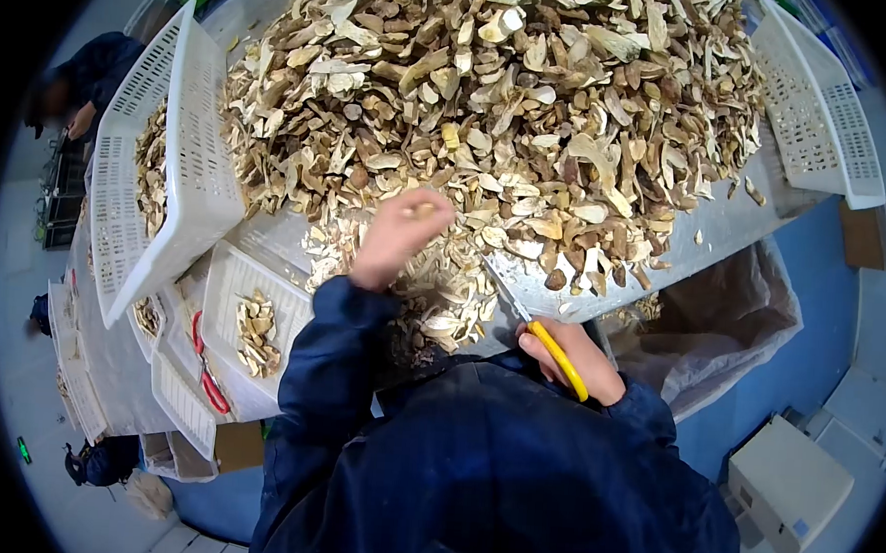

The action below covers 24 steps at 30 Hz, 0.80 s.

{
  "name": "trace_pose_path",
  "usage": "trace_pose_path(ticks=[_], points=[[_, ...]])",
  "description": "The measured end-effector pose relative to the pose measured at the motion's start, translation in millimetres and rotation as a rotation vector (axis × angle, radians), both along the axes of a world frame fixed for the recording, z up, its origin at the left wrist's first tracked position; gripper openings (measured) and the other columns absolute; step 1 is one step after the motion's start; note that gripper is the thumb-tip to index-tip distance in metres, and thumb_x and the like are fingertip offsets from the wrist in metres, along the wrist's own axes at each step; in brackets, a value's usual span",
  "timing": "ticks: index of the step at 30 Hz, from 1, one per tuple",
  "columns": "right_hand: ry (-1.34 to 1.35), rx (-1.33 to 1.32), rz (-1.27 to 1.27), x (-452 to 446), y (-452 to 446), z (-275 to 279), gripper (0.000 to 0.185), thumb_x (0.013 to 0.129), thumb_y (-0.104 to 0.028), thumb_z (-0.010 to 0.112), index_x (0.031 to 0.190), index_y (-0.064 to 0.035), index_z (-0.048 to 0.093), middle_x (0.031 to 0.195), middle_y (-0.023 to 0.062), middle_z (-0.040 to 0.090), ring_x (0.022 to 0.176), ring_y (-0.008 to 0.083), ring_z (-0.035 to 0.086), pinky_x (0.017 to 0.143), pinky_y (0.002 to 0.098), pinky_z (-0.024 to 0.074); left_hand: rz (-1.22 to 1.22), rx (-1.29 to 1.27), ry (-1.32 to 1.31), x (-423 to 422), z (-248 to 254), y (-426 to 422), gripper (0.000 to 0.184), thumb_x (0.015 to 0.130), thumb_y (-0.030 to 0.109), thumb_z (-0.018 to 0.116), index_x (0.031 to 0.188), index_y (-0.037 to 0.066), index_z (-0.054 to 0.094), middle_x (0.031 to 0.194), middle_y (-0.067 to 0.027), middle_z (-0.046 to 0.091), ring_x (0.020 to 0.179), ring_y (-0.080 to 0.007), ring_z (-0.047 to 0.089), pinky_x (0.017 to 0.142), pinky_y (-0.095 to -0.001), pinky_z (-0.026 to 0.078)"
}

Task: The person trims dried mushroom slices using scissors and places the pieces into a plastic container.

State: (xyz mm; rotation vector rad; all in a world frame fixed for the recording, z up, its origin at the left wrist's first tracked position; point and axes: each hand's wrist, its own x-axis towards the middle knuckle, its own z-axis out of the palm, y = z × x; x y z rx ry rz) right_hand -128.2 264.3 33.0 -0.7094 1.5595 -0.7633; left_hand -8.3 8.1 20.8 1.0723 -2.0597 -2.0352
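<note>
A large heap of dried, sliced mushroom-like pieces (572, 113) covers the metal table (602, 303). Over its near edge is my left hand (405, 232), its fingers curled together around a small pale piece, slightly blurred. My right hand (574, 358) is closed on a yellow-handled knife (557, 360), its blade pointing up and left toward the heap. Beneath and between my hands lies a smaller pile of pale slices (447, 302), partly hidden by my left sleeve.
White perforated baskets stand at the left (203, 179) and right (807, 110). Red-handled scissors (208, 364) lie beside a white tray (223, 300) of slices. A lined bin (730, 342) is below the right edge. Another person (98, 68) is at upper left.
</note>
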Motion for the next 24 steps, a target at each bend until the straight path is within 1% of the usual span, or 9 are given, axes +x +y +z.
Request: trace_pose_path(ticks=[3,6,7,10,11,14,17,20,24], points=[[0.142,-0.062,-0.066,-0.1,8.0,-6.8,0.038,0.094,-0.04,0.055,0.093,-0.0014,0.057,0.057,0.0048,0.052,0.046,0.0137,0.052,0.046,0.0291,0.0397,-0.175,-0.836,-0.049,-32.3,-15.9,25.9,0.017,0.085,0.022,0.064,0.088,0.006,0.065,0.08,-0.0078,0.064,0.072,-0.0238,0.064,0.061,-0.0345,0.049],[0.125,0.017,-0.137,-3.9,8.0,4.3,0.036,0.093,-0.038,0.057,0.095,-0.0015,0.058,0.056,0.0043,0.052,0.046,0.0129,0.051,0.046,0.028,0.0392,-0.272,-1.057,-0.299,-46.4,-15.1,39.2,0.021,0.082,0.023,0.066,0.091,0.003,0.065,0.084,-0.0143,0.063,0.075,-0.029,0.063,0.066,-0.0371,0.05],[0.082,0.069,-0.168,-5.3,8.2,8.5,0.036,0.093,-0.037,0.058,0.096,-0.0015,0.058,0.055,0.0041,0.052,0.047,0.0126,0.051,0.046,0.0276,0.0391,-0.293,-1.061,-0.3,-44.6,-15.8,37.2,0.019,0.084,0.022,0.064,0.089,0.004,0.064,0.083,-0.0094,0.064,0.073,-0.0241,0.063,0.066,-0.0346,0.05],[0.069,0.051,-0.218,-4.5,9.5,9.1,0.036,0.093,-0.036,0.058,0.1,-0.001,0.058,0.054,0.0035,0.05,0.046,0.0118,0.05,0.046,0.027,0.0386,-0.209,-0.395,-0.024,-17.4,-18.3,10.1,0.016,0.086,0.021,0.062,0.088,0.005,0.063,0.078,-0.0036,0.062,0.073,-0.0173,0.061,0.065,-0.0314,0.05],[0.069,0.032,-0.215,-4.6,8.6,7.8,0.036,0.093,-0.036,0.058,0.101,-0.0009,0.058,0.054,0.0035,0.05,0.045,0.0117,0.049,0.046,0.027,0.0385,-0.116,-0.049,0.135,-2.4,-28.8,-0.3,0.014,0.087,0.018,0.061,0.093,0.005,0.061,0.078,0.0004,0.058,0.073,-0.0107,0.056,0.057,-0.0238,0.045],[0.067,-0.004,-0.203,-4.1,7.0,3.7,0.036,0.093,-0.035,0.059,0.103,-0.0007,0.058,0.054,0.0032,0.05,0.045,0.0114,0.049,0.045,0.0272,0.0383,0.142,0.348,0.155,40.5,-16.2,-16.8,0.021,0.086,0.015,0.062,0.103,0.004,0.058,0.082,-0.0015,0.058,0.071,-0.0083,0.052,0.051,-0.0167,0.037],[0.066,-0.026,-0.192,-3.1,5.4,0.7,0.035,0.092,-0.034,0.059,0.104,-0.0007,0.057,0.054,0.0028,0.049,0.044,0.0113,0.048,0.045,0.0273,0.0383,0.395,0.498,0.281,56.0,-12.5,-13.5,0.025,0.085,0.012,0.062,0.11,0.009,0.061,0.081,0.0025,0.061,0.065,-0.0013,0.051,0.048,-0.0128,0.034],[0.069,-0.05,-0.202,-3.3,7.4,-0.8,0.035,0.092,-0.034,0.06,0.104,-0.0007,0.057,0.054,0.0023,0.049,0.044,0.0111,0.048,0.045,0.0272,0.0383,0.435,0.44,0.255,56.3,-2.0,-16.5,0.029,0.085,0.01,0.062,0.114,0.009,0.06,0.082,0.0019,0.061,0.064,-0.0003,0.05,0.046,-0.0123,0.033],[0.047,-0.051,-0.227,-4.5,10.6,1.5,0.037,0.092,-0.034,0.059,0.106,-0.0001,0.056,0.055,0.0017,0.049,0.044,0.0103,0.048,0.045,0.0263,0.038,0.203,0.251,0.192,46.5,-23.1,-26.8,0.017,0.086,0.011,0.061,0.103,0.008,0.066,0.082,0.0003,0.063,0.064,-0.0039,0.053,0.051,-0.018,0.04]])
